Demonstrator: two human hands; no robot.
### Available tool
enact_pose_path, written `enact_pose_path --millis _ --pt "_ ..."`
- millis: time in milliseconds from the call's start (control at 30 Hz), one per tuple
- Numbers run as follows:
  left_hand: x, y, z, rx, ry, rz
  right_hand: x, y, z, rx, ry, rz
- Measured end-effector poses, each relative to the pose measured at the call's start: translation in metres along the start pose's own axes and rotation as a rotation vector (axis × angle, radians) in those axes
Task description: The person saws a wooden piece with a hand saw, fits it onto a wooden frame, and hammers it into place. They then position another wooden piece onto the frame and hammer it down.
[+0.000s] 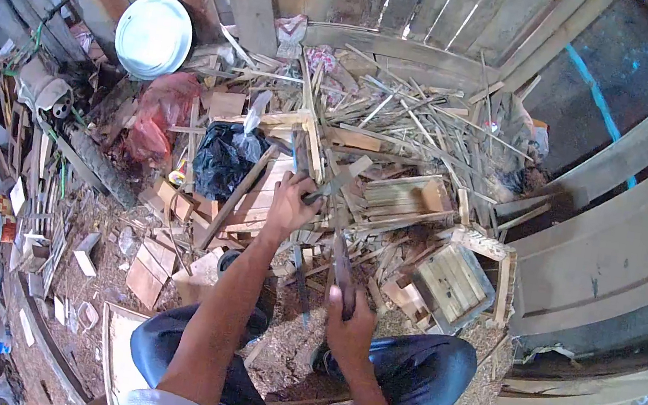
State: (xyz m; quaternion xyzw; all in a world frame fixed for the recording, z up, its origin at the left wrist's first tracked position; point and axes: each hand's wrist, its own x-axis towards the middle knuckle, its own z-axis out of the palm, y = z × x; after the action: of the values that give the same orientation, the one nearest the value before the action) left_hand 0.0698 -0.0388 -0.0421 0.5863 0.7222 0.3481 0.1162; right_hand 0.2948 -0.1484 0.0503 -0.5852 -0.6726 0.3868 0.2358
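nearest the body, the right hand [351, 326] is closed around the near end of a long brown wooden piece [342, 268], its long axis running forward and slightly left. beyond and left, the left hand [292, 206] grips a dark-handled flat blade [349, 174], which angles forward and right, toward the piece's far line; whether they touch cannot be told. the left hand sits farther forward. behind lie loose wood strips [428, 122], then a plank wall [421, 3].

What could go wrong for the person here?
The flat tool in the left hand might slip and cut, if its edge is sharp. The brown tool in the right hand could stray onto the nearby left hand. Loose wood strips heaped ahead could slide if knocked.
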Motion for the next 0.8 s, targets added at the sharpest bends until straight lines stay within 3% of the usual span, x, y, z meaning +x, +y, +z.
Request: enact_pose_path --millis 133,167,267,367,467,533,600,667,733,800 --pt "-0.001 -0.020 0.016 -0.173 0.043 0.062 0.018 -0.052 -0.010 0.078 -0.004 0.052" --pt "-0.002 -0.023 0.018 -0.223 0.072 0.078 0.026 -0.054 -0.007 -0.007 0.112 -0.116" --pt "-0.004 -0.023 0.015 -0.252 0.022 0.082 0.102 -0.013 0.044 0.023 0.063 -0.138" --pt "0.004 -0.028 0.018 -0.152 0.078 0.102 0.110 -0.005 0.073 0.011 0.166 -0.239" --pt "-0.003 -0.024 0.022 -0.213 0.146 0.045 0.098 0.040 0.077 0.121 0.044 -0.244" --pt "0.000 -0.025 0.020 -0.180 0.120 0.066 0.100 0.047 0.079 0.174 0.073 -0.292" --pt "-0.002 -0.022 0.017 -0.185 0.050 -0.017 0.096 0.055 0.068 0.224 -0.057 -0.096" --pt "-0.002 -0.025 0.017 -0.184 0.053 -0.024 0.074 0.052 0.055 0.202 -0.032 -0.077" --pt "-0.003 -0.022 0.022 -0.204 0.059 -0.028 0.040 0.059 0.037 -0.094 0.040 -0.166" --pt "-0.001 -0.026 0.020 -0.211 0.031 -0.026 0.003 0.042 0.016 -0.011 0.048 -0.137"
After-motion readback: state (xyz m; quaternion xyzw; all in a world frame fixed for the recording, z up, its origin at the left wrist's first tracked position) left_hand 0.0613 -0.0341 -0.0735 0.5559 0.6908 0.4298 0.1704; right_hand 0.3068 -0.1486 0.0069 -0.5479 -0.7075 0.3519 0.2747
